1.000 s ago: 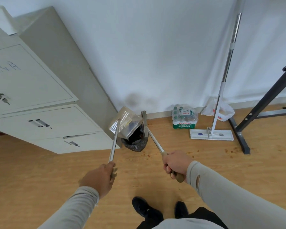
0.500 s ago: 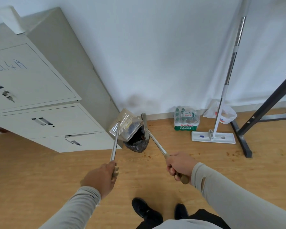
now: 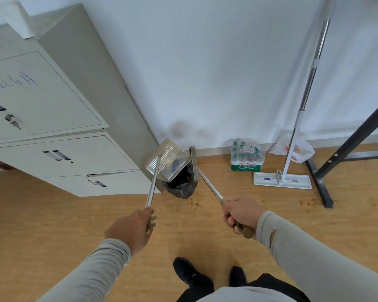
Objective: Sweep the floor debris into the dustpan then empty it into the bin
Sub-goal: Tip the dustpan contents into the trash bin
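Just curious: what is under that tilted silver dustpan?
Under the dustpan, held up by the left hand, stands a bin lined with a dark bag. Something brownish shows inside; the dustpan and the brush cover most of its opening.

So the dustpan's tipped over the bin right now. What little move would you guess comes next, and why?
Probably a slightly steeper tip or small shake from the left hand: the dustpan already hangs tilted over the black-lined bin, and dark bits seem to sit inside it. The right hand holds the broom beside it.
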Available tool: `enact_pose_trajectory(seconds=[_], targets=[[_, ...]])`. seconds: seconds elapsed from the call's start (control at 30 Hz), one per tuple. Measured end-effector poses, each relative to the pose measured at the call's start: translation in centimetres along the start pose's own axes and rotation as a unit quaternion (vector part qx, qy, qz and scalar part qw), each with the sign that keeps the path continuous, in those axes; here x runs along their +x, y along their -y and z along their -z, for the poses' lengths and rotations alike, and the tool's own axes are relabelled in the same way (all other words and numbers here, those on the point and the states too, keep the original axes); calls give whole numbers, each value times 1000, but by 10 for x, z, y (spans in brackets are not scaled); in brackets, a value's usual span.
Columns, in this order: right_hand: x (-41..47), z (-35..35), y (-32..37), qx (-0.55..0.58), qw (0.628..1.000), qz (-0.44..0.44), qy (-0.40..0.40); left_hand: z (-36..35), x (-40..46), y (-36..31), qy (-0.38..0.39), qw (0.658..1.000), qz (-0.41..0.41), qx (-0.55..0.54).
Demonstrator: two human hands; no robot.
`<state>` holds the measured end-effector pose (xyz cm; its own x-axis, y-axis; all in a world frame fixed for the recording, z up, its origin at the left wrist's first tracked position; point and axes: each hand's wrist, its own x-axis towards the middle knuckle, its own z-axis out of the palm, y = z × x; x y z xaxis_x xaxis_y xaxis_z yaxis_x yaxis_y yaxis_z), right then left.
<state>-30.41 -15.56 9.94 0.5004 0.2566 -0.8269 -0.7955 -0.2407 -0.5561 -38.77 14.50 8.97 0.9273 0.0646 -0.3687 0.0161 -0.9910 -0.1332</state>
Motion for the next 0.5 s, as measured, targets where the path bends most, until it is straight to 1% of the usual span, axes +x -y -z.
enact_pose_trajectory(seconds=[0.1, 0.2, 0.3, 0.37, 0.43, 0.5], targets=[[-3, 1, 0, 0, 1000, 1, 6, 4, -1, 3, -4, 1000, -2, 12], [-5, 1, -3, 2, 1000, 15, 5, 1, -8, 4, -11, 1000, 2, -1], [-1, 0, -4, -26, 999, 24, -11, -3, -13, 4, -2, 1000, 10, -1], [0, -6, -4, -55, 998, 14, -18, -2, -9, -1, -5, 1000, 8, -1], [2, -9, -1, -56, 998, 12, -17, -3, 0, -6, -14, 1000, 6, -13], [-1, -12, -2, -57, 998, 11, -14, -4, -1, -8, 0, 1000, 8, -17]])
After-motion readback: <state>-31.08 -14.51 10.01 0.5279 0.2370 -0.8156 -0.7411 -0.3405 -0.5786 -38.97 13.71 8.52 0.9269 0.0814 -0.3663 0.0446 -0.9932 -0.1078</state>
